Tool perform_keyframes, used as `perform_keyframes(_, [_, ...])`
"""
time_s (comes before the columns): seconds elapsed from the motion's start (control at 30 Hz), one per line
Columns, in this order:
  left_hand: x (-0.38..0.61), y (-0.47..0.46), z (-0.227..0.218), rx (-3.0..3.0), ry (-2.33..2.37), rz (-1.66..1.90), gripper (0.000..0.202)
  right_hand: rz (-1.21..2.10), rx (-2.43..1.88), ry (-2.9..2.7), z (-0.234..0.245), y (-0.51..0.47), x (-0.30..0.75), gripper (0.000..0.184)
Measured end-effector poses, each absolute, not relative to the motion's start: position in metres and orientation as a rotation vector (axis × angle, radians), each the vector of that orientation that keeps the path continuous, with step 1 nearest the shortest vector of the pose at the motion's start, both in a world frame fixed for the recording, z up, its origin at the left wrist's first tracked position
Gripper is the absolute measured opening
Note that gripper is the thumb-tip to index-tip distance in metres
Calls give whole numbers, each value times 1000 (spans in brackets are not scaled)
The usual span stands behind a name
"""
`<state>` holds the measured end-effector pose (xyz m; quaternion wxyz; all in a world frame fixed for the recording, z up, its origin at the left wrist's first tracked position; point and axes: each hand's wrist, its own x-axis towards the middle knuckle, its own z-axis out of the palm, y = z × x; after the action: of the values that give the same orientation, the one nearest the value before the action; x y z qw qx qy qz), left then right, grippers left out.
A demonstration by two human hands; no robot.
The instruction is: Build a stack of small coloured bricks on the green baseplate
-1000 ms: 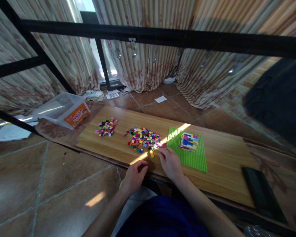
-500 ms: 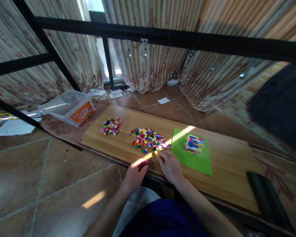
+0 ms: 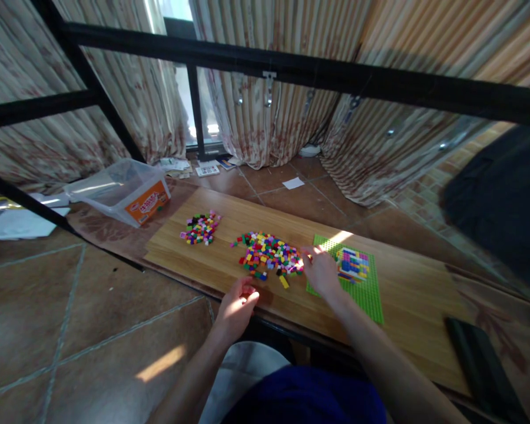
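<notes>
My right hand (image 3: 321,270) lies over the left edge of a green baseplate (image 3: 367,291), fingers curled toward the right end of a large pile of small coloured bricks (image 3: 268,255). Whether it holds a brick is not visible. A multicoloured brick build (image 3: 352,262) stands on the baseplate just right of that hand. My left hand (image 3: 237,305) rests loosely curled on the front edge of the wooden board (image 3: 229,221); sunlight falls on it. A loose yellow brick (image 3: 284,282) lies between the hands. A smaller brick pile (image 3: 200,227) sits further left.
A clear plastic tub with an orange label (image 3: 124,191) stands left of the board. A black metal frame bar (image 3: 291,65) crosses overhead. A dark flat object (image 3: 483,368) lies at the board's right end. Curtains and papers are on the tiled floor behind.
My right hand moved from the board's front edge near the yellow brick up and right to the baseplate's left edge. The yellow brick stays on the board. My left hand barely shifted.
</notes>
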<state>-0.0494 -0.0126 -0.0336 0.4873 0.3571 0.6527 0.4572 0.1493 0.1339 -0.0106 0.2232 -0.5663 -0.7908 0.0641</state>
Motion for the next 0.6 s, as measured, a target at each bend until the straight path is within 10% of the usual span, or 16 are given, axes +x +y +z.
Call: perform_keyframes(0.6, [-81, 32, -24, 1404, 2088, 1254, 28, 329, -1361, -2350, -3, 161, 87, 23])
